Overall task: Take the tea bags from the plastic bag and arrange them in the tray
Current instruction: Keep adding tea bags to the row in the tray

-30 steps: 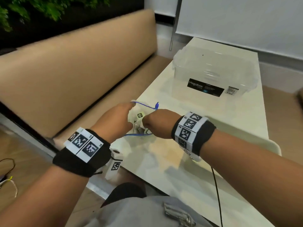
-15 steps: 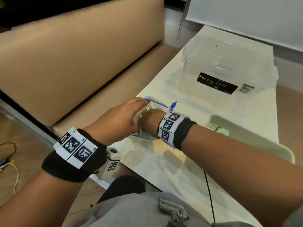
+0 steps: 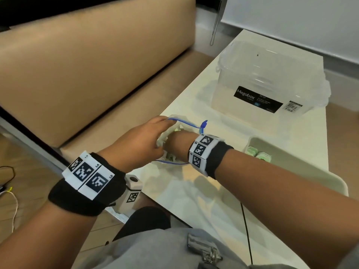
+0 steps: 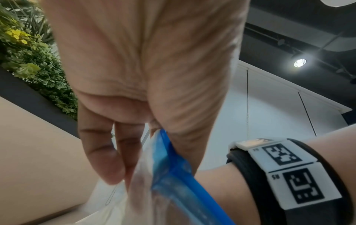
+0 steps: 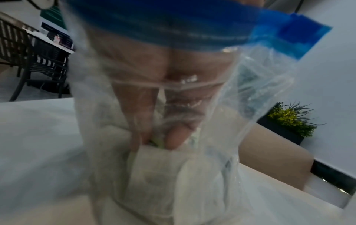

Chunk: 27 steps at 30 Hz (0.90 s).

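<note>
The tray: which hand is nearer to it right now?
Right. The right hand is inside the plastic bag, on the side toward the tray. The left hand grips the bag's rim on the far side from it.

The right hand (image 3: 175,141) has pushed deeper into the clear plastic bag with the blue zip strip (image 3: 186,124) — a second ago its knuckles were outside the mouth, now only the wrist shows. The left hand (image 3: 139,140) has shifted its grip on the rim.
</note>
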Each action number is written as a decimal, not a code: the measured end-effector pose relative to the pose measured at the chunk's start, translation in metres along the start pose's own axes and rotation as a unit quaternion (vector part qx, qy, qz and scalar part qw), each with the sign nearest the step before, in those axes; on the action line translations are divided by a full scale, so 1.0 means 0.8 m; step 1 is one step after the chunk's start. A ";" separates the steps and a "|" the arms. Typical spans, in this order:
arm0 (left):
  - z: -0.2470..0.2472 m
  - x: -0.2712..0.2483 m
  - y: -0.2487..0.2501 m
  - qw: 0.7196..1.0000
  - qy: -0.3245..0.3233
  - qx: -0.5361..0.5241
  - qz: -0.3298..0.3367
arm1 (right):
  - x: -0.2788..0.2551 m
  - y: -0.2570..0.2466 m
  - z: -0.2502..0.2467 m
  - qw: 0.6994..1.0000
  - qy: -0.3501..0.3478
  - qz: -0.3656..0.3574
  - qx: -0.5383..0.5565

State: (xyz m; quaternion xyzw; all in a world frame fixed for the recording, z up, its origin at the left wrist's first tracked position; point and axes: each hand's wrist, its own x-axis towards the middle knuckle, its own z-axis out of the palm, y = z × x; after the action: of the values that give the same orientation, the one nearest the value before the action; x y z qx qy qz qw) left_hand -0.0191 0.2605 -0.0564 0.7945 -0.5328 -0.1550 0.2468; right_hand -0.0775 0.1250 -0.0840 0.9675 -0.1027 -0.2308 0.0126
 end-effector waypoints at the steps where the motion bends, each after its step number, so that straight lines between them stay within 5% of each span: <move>1: 0.000 0.000 0.000 1.000 0.001 -0.003 -0.001 | 0.000 0.000 -0.001 1.000 0.005 -0.013 0.005; 9: -0.002 0.009 -0.003 1.000 0.018 -0.020 -0.004 | -0.061 0.012 -0.042 0.989 0.114 -0.075 0.049; 13: -0.008 0.017 -0.007 0.995 0.054 -0.083 0.007 | -0.093 0.041 -0.054 0.963 0.199 -0.039 0.179; 19: -0.027 0.024 0.013 0.987 0.099 -0.123 0.033 | -0.134 0.072 -0.061 0.849 0.266 0.025 0.456; 24: -0.023 0.038 0.044 0.969 0.137 -0.197 0.062 | -0.160 0.081 -0.064 0.726 0.306 -0.006 0.616; 27: -0.015 0.049 0.064 0.943 0.123 -0.308 0.023 | -0.177 0.088 -0.066 0.682 0.308 -0.018 0.663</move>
State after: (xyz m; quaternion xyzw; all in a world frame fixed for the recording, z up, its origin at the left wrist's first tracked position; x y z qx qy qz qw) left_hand -0.0377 0.2114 -0.0173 0.6801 -0.4430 -0.2067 0.5463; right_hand -0.1909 0.0840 0.0311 0.7409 -0.2016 0.2083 -0.6058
